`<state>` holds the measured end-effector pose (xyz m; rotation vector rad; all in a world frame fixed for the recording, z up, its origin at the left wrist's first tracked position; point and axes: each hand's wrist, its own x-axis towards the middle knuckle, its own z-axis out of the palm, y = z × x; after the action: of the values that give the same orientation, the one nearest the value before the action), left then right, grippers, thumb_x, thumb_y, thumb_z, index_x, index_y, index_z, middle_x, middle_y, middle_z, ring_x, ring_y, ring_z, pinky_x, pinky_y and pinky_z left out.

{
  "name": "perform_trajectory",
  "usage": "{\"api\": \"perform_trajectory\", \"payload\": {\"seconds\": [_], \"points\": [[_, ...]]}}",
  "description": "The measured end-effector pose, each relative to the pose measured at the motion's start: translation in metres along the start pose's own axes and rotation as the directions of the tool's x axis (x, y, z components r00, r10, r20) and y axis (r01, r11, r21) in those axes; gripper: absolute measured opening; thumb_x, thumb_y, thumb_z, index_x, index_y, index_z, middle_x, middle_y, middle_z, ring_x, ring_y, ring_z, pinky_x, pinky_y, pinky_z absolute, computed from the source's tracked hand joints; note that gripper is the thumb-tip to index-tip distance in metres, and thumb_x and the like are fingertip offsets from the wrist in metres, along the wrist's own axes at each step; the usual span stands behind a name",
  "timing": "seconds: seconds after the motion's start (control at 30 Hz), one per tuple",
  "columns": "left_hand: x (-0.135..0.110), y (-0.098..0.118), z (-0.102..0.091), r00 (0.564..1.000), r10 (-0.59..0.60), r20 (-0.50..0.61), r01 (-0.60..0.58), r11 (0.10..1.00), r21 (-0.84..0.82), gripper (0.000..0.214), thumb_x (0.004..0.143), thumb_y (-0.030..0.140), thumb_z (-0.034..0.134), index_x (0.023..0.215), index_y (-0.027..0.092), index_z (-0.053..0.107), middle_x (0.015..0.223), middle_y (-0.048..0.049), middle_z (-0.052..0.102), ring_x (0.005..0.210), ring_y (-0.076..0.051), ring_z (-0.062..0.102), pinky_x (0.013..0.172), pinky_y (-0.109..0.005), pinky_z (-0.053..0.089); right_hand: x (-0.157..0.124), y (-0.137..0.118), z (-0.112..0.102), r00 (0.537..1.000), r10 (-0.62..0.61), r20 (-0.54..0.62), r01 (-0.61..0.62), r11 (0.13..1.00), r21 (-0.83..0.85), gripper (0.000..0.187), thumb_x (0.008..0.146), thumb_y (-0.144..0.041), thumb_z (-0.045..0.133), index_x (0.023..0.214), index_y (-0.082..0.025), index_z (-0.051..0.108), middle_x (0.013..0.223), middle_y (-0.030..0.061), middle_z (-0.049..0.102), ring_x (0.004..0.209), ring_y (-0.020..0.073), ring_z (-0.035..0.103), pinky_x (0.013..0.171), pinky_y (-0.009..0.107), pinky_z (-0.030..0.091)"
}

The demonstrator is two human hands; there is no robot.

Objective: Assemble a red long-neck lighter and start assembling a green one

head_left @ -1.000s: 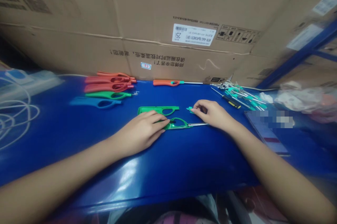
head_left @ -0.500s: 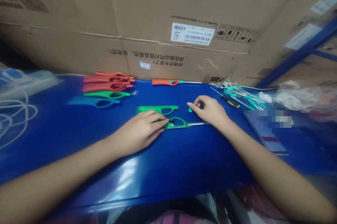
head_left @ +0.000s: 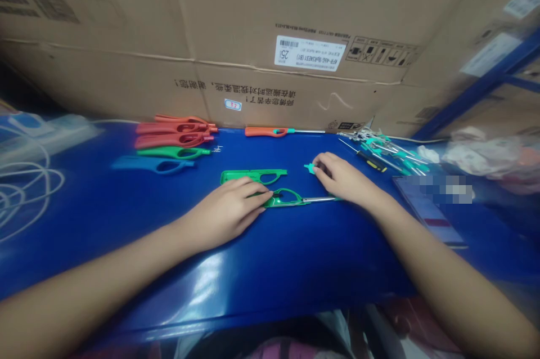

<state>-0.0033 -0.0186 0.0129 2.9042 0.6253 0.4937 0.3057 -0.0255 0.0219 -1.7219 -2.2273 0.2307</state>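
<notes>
My left hand is closed over the handle end of a green lighter half-shell, which lies on the blue table with a metal rod reaching out to the right. Just beyond it rests a second green half-shell, partly behind my left fingers. Between thumb and fingers, my right hand pinches a small turquoise plastic piece, held above the rod and right of the second half-shell.
Orange, red, green and blue lighter handles lie at the back left. An orange lighter is by the cardboard box. At right are a screwdriver, turquoise parts with rods and a phone-like slab. White cables coil at left.
My right hand has turned slightly, and the turquoise piece is now lifted a little and shows more clearly between its fingertips. My left hand stays on the half-shell.
</notes>
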Motion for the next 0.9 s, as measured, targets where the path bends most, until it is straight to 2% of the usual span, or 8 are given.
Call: {"api": "perform_trajectory", "payload": {"seconds": [0.2,0.37,0.53,0.67,0.77,0.83,0.9], "points": [[0.0,-0.001,0.001,1.0,-0.005,0.007,0.005,1.0,0.006,0.033,0.103,0.027,0.046,0.131,0.02,0.063,0.125,-0.009,0.067,0.113,-0.025,0.06,0.098,-0.043,0.052,-0.001,0.004,-0.004,0.981,0.158,-0.11,-0.149,0.986,0.08,0.018,0.094,-0.036,0.05,0.09,-0.02,0.057,0.086,0.0048,0.063,0.076,0.0186,0.057,0.07,0.031,0.042],[0.0,-0.002,0.002,1.0,-0.003,0.007,0.003,1.0,0.0,0.034,0.103,0.027,0.046,0.131,0.021,0.063,0.125,-0.0089,0.066,0.113,-0.025,0.06,0.097,-0.043,0.052,0.0,0.007,0.0,0.984,0.119,-0.131,-0.11,0.991,0.071,0.032,0.087,-0.052,0.062,0.09,-0.021,0.059,0.084,0.0036,0.06,0.07,0.0171,0.052,0.066,0.031,0.041],[-0.001,-0.003,0.003,1.0,0.006,0.005,-0.006,1.0,0.0,0.034,0.103,0.027,0.045,0.132,0.02,0.062,0.126,-0.0084,0.066,0.113,-0.025,0.059,0.098,-0.042,0.051,0.005,0.007,0.005,0.992,0.033,-0.124,-0.013,0.987,0.158,0.02,0.092,-0.038,0.056,0.085,-0.02,0.061,0.085,0.0042,0.061,0.072,0.017,0.055,0.07,0.031,0.043],[0.0,-0.003,0.002,1.0,0.008,0.008,-0.008,1.0,0.005,0.034,0.104,0.027,0.044,0.131,0.019,0.063,0.126,-0.0084,0.066,0.113,-0.025,0.059,0.098,-0.042,0.052,0.005,0.008,0.005,0.997,0.006,-0.071,0.003,0.991,0.133,0.025,0.096,-0.036,0.048,0.083,-0.02,0.061,0.087,0.0057,0.06,0.078,0.0186,0.057,0.074,0.032,0.044],[0.001,-0.003,0.002,1.0,0.012,0.007,-0.012,1.0,0.011,0.034,0.104,0.028,0.044,0.131,0.02,0.063,0.126,-0.0085,0.066,0.113,-0.025,0.06,0.098,-0.042,0.052,0.004,0.008,0.003,0.994,0.039,-0.101,-0.034,0.998,0.05,0.021,0.094,-0.039,0.053,0.089,-0.021,0.061,0.088,0.0053,0.058,0.077,0.019,0.055,0.071,0.032,0.043],[0.001,-0.003,0.002,1.0,0.014,0.001,-0.014,1.0,0.014,0.034,0.104,0.028,0.045,0.131,0.02,0.063,0.125,-0.0086,0.066,0.113,-0.025,0.06,0.097,-0.042,0.052,0.003,0.009,-0.001,0.983,0.101,-0.15,-0.093,0.994,0.061,0.022,0.094,-0.04,0.052,0.089,-0.02,0.06,0.085,0.0048,0.059,0.073,0.0183,0.054,0.068,0.032,0.042],[0.001,-0.003,0.001,1.0,0.014,-0.003,-0.014,1.0,0.016,0.034,0.103,0.028,0.045,0.131,0.02,0.063,0.125,-0.0089,0.067,0.112,-0.025,0.06,0.097,-0.042,0.053,0.002,0.011,-0.006,0.98,0.106,-0.167,-0.092,0.992,0.09,0.024,0.094,-0.042,0.052,0.085,-0.02,0.06,0.084,0.0047,0.061,0.072,0.018,0.054,0.069,0.032,0.042]]}}
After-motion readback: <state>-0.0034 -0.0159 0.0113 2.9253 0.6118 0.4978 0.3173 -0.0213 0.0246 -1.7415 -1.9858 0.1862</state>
